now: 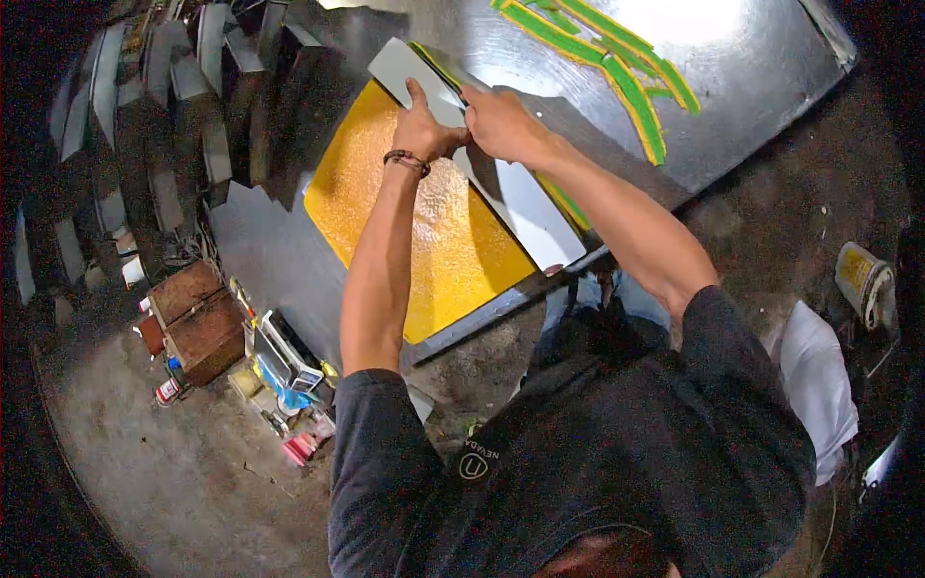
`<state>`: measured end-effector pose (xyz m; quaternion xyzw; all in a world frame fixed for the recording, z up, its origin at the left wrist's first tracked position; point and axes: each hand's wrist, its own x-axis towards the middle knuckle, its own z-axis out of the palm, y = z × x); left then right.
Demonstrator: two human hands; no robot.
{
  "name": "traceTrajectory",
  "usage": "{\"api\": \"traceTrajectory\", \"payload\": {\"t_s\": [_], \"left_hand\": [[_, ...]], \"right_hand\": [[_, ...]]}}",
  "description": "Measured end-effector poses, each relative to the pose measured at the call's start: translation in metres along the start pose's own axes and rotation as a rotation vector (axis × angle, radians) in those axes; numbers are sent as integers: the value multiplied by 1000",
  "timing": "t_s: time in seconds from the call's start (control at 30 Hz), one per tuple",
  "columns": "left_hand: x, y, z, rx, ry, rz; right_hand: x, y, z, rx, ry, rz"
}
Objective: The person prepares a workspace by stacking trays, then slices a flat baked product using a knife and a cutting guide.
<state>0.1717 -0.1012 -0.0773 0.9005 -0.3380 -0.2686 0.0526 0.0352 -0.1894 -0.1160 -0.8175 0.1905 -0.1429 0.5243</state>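
A long white flat strip [535, 226] lies diagonally across a glossy yellow sheet [462, 250]. My left hand [424, 130], with a dark bracelet at its wrist, presses on the strip with thumb and fingers spread apart. Right beside it, my right hand [503, 125] is closed at the strip's far long edge; whatever its fingers hold is hidden. A green and yellow edge [568, 202] shows from under the strip on that side.
Several green cut pieces with yellow borders [617, 72] lie on the shiny metal tabletop [713, 144]. Grey metal profiles [207, 106] crowd the left. A brown box [198, 318], assorted small items [284, 361], a white sack [814, 385] and a bucket [860, 275] stand around the floor.
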Motion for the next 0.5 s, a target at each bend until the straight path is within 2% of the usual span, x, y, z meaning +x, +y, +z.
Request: {"api": "traceTrajectory", "payload": {"t_s": [0.03, 0.1, 0.17, 0.23, 0.27, 0.3, 0.4, 0.5], "left_hand": [[-9, 11, -9, -71, -65, -19], [0, -3, 0, -69, -64, -4], [9, -15, 5, 46, -4, 74], [9, -13, 6, 13, -51, 20], [12, -14, 6, -14, -75, -36], [17, -24, 11, -25, -42, 37], [-6, 6, -6, 13, -87, -16], [-3, 6, -5, 95, -58, 26]], "right_hand": [[-15, -4, -5, 24, -14, 30], [-50, -4, -10, 70, -59, 174], [-105, 5, -17, 31, 10, 82], [-160, -13, -42, 93, -80, 254], [-190, -12, -48, 112, -85, 234], [-219, -9, -46, 104, -88, 265], [-291, -12, -56, -6, -133, 331], [-324, -4, -55, 35, -149, 358]]}}
